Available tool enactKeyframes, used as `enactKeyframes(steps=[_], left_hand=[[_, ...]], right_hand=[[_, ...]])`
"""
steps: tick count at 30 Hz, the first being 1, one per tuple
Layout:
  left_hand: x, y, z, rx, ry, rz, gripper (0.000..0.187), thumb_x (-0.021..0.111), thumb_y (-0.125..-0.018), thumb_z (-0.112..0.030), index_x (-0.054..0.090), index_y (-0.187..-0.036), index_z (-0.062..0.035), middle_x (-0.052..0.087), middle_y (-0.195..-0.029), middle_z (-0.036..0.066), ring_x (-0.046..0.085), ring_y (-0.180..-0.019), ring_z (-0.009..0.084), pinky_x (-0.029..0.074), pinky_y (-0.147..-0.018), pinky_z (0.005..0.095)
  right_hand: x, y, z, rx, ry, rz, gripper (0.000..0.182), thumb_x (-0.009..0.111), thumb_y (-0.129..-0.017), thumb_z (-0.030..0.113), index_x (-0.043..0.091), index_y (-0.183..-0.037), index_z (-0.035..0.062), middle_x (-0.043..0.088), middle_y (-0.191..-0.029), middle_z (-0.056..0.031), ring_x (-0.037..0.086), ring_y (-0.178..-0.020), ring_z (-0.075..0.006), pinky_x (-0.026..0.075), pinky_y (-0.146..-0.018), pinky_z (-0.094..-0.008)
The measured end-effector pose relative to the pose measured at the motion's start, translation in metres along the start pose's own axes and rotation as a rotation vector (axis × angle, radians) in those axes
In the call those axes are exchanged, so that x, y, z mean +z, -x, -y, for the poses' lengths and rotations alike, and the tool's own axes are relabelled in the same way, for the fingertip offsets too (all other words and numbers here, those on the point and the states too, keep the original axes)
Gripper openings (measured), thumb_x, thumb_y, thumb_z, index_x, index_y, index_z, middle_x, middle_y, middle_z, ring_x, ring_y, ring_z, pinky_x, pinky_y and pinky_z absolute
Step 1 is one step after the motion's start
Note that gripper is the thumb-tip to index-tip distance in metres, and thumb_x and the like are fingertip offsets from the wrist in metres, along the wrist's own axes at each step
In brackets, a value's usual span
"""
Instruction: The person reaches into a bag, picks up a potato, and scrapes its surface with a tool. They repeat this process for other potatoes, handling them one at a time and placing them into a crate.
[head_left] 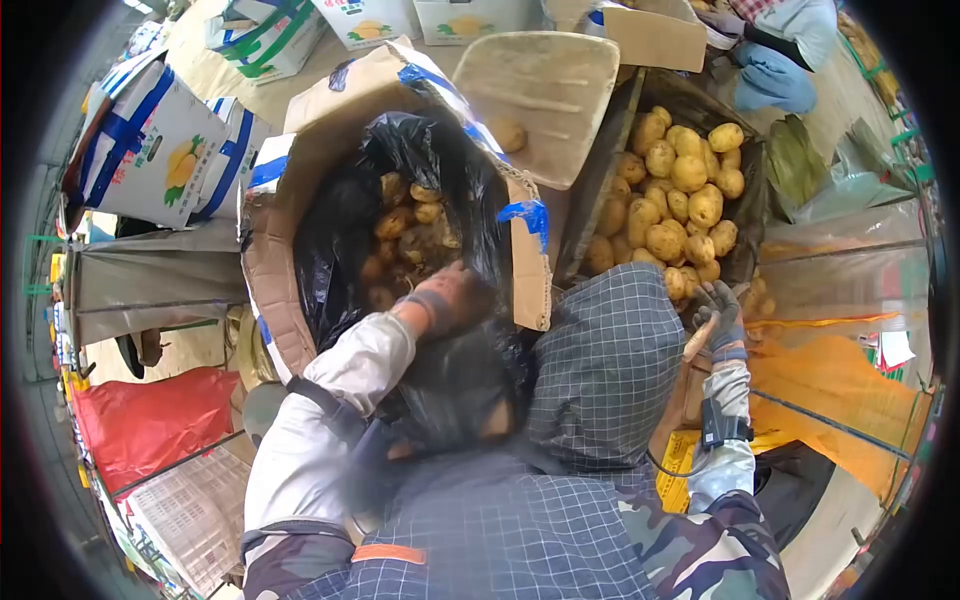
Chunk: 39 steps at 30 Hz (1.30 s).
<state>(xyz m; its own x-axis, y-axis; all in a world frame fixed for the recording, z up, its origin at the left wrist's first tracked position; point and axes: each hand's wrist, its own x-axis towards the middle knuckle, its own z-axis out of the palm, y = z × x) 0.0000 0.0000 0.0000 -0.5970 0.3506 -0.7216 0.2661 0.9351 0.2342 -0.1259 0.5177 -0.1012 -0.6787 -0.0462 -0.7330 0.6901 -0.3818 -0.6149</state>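
My left hand (447,296), in a grey glove, reaches into a cardboard box (330,130) lined with a black plastic bag (455,165). Its fingers are closed on the bag's near edge. Potatoes (410,235) lie inside that bag. My right hand (718,312), also gloved, rests at the near edge of a second box (612,160) heaped with yellow potatoes (680,200); it grips the box rim or something beside it, partly hidden. A checked cloth on my lap covers the space between my arms.
A flat cardboard flap (540,95) with one potato lies between the boxes. Printed fruit cartons (165,150) stand at the upper left. A red sack (150,420) lies at the left, orange net bags (840,390) at the right. Another person (785,45) crouches at the top right.
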Motion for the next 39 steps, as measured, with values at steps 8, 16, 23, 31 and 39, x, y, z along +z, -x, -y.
enactKeyframes(steps=[8, 16, 23, 31, 39], left_hand=[[0.001, 0.003, -0.009, -0.214, 0.3, -0.145, 0.052, 0.07, -0.087, -0.035, 0.061, -0.127, -0.003, 0.062, -0.128, 0.022, 0.06, -0.122, 0.0338, 0.047, -0.104, 0.0397], [0.037, -0.024, 0.047, -0.078, 0.877, -0.234, 0.07, 0.074, -0.083, -0.05, 0.061, -0.13, 0.0002, 0.069, -0.124, 0.018, 0.065, -0.116, 0.0265, 0.048, -0.102, 0.0361], [0.024, 0.023, 0.023, -0.198, 1.039, -0.478, 0.065, 0.082, -0.083, -0.021, 0.055, -0.138, 0.0016, 0.065, -0.131, 0.016, 0.062, -0.119, 0.0238, 0.048, -0.103, 0.0343], [0.075, 0.087, 0.077, -0.367, 0.631, -0.503, 0.066, 0.071, -0.086, -0.035, 0.051, -0.144, -0.0104, 0.059, -0.138, 0.017, 0.054, -0.128, 0.0394, 0.043, -0.109, 0.0419], [0.038, 0.029, 0.017, -0.253, 0.352, -0.365, 0.059, 0.066, -0.088, -0.037, 0.053, -0.137, -0.0079, 0.055, -0.138, 0.018, 0.053, -0.129, 0.0372, 0.044, -0.107, 0.0427]], right_hand=[[0.04, 0.032, -0.002, -0.063, 0.047, -0.095, 0.029, 0.061, -0.097, 0.033, 0.06, -0.114, 0.0098, 0.067, -0.104, -0.0096, 0.05, -0.055, -0.0126, 0.044, -0.054, -0.028], [0.139, 0.094, 0.065, -0.428, 0.188, 0.093, 0.044, 0.051, -0.102, 0.036, 0.058, -0.131, 0.004, 0.066, -0.109, -0.0122, 0.051, -0.06, -0.0094, 0.045, -0.055, -0.0249], [0.306, 0.185, 0.077, -1.221, 0.623, 0.761, 0.031, 0.059, -0.099, 0.016, 0.062, -0.125, -0.0004, 0.069, -0.116, -0.0142, 0.063, -0.068, -0.008, 0.051, -0.054, -0.0229], [0.433, 0.244, -0.032, -0.342, 0.401, 1.048, 0.044, 0.071, -0.092, 0.032, 0.064, -0.12, -0.0019, 0.073, -0.095, -0.0113, 0.059, -0.057, -0.0112, 0.046, -0.05, -0.0242], [0.453, 0.205, -0.068, -0.219, 0.387, 0.807, 0.029, 0.075, -0.089, 0.023, 0.068, -0.107, 0.0011, 0.071, -0.087, -0.0108, 0.057, -0.051, -0.0126, 0.045, -0.049, -0.027]])
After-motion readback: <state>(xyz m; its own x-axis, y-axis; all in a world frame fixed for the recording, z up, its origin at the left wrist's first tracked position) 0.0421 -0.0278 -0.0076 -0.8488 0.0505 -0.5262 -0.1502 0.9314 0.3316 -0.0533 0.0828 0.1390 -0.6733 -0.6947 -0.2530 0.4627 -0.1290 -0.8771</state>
